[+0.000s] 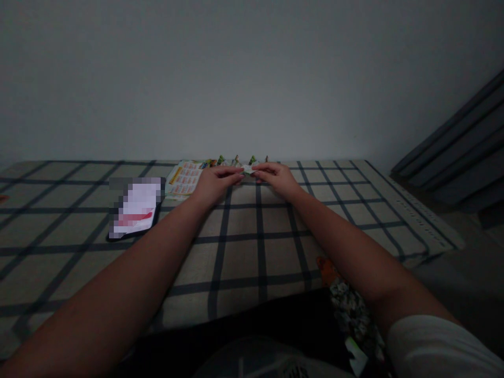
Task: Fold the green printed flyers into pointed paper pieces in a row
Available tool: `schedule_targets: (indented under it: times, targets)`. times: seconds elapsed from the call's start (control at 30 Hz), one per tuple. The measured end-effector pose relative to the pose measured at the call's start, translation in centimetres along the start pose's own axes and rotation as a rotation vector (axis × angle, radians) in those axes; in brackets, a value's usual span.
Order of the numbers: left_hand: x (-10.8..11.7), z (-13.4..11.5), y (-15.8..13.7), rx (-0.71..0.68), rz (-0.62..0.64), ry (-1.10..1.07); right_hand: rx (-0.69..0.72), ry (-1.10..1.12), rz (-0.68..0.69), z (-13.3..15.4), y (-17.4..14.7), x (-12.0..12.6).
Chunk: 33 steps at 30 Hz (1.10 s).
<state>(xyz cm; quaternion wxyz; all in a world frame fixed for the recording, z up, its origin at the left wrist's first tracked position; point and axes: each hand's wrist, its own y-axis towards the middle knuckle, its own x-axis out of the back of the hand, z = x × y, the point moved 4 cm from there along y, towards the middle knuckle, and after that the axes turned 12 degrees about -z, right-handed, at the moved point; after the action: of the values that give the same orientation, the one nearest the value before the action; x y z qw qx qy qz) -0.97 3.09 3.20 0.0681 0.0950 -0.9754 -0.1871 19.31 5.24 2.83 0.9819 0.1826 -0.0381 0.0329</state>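
Both arms reach forward over a checked cloth. My left hand [216,182] and my right hand [279,178] meet near the far side, fingertips pinched on opposite ends of a small flat white-and-green piece [248,169]. Its exact kind is too small and dim to make out. Just behind the hands stand several small figures, among them a green one [252,159] and another green one [221,159]. A printed sheet [183,181] with rows of little panels lies beside my left hand, partly covered by it.
Left of my left forearm lies a phone [157,210] with a lit, blurred screen. The checked cloth [244,257] covers the surface up to a plain wall [252,79]. A dark curtain [460,142] hangs at right. An orange-and-patterned item [348,302] sits below my right forearm.
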Motion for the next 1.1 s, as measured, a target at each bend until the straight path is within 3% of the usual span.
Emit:
schedule_targets:
  times: [0.17, 0.4, 0.63, 0.93, 1.1]
  targets:
    - [-0.1, -0.2, 0.0, -0.102, 0.027, 0.05, 0.019, -0.08, -0.013, 0.3, 0.0, 0.1]
    - [-0.5, 1.0, -0.2, -0.004, -0.009, -0.036, -0.037, -0.045, 0.0, -0.3, 0.3, -0.2]
    - [-0.7, 0.7, -0.2, -0.032, -0.049, -0.035, -0.068, 0.001, 0.02, -0.6, 0.3, -0.3]
    - [-1.9, 1.5, -0.3, 0.147, 0.075, -0.156, -0.126, 0.085, 0.026, -0.9, 0.0, -0.6]
    - [-2.0, 1.4, -0.6, 0.175, 0.1, -0.175, -0.143, 0.104, 0.074, -1.3, 0.1, -0.6]
